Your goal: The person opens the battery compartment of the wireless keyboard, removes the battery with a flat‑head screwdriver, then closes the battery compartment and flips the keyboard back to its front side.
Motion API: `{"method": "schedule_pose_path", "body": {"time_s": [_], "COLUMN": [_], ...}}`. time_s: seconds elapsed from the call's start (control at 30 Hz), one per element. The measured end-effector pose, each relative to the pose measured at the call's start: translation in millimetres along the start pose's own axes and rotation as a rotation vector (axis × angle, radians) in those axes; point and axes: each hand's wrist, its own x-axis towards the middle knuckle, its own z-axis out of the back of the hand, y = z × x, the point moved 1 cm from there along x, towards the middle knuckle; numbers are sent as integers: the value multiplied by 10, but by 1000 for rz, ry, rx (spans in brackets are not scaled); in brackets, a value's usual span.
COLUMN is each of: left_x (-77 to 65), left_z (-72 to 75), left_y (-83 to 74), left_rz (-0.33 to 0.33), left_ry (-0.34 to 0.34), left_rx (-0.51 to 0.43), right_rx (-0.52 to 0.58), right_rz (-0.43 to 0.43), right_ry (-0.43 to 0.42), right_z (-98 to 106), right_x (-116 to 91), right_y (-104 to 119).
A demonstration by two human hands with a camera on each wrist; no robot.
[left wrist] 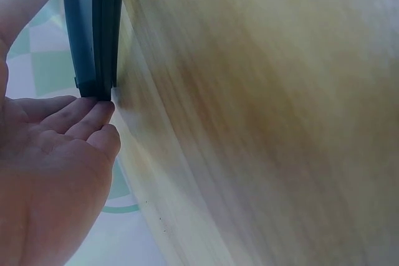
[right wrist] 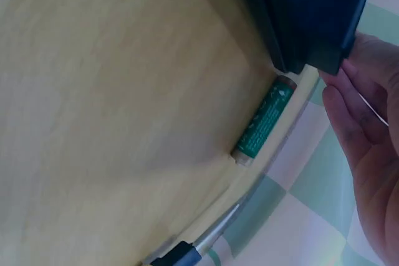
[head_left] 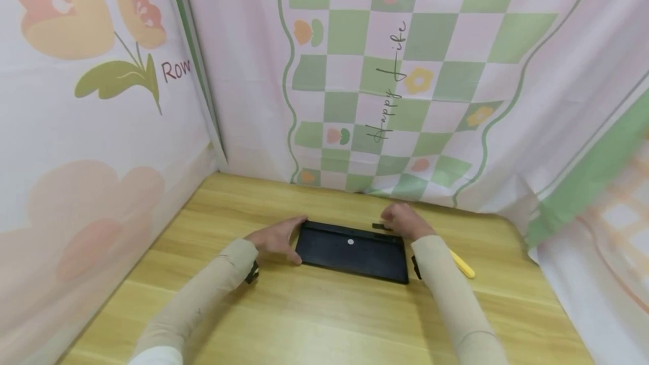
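Note:
A black keyboard lies underside up on the wooden table, a raised ridge along its far side and a small white round sticker on it. My left hand spans its left end, thumb at the near corner and fingers at the far corner. In the left wrist view those fingers meet the keyboard's end. My right hand pinches a small black strip, like a battery cover, over the keyboard's far right edge. A green battery lies close to that corner in the right wrist view.
Beside my right forearm lies a yellow-handled tool. A metal shaft with a dark blue handle shows near the table edge in the right wrist view. Printed curtains hang behind the wooden table and along both sides.

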Motion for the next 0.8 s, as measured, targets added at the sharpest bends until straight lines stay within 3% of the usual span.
{"method": "schedule_pose_path", "body": {"time_s": [0.27, 0.57, 0.8], "left_x": [-5, -20, -11], "left_z": [-1, -37, -2], "left_y": [-11, -24, -22], "left_rz": [3, 9, 9], "left_ry": [-2, 9, 8], "left_rx": [6, -11, -47], "right_rx": [-14, 44, 119], "right_rz": [79, -44, -69], "right_ry": [20, 10, 58], "right_z": [-48, -51, 100], "right_x": [28, -30, -39], "right_y": [-21, -48, 75]}}
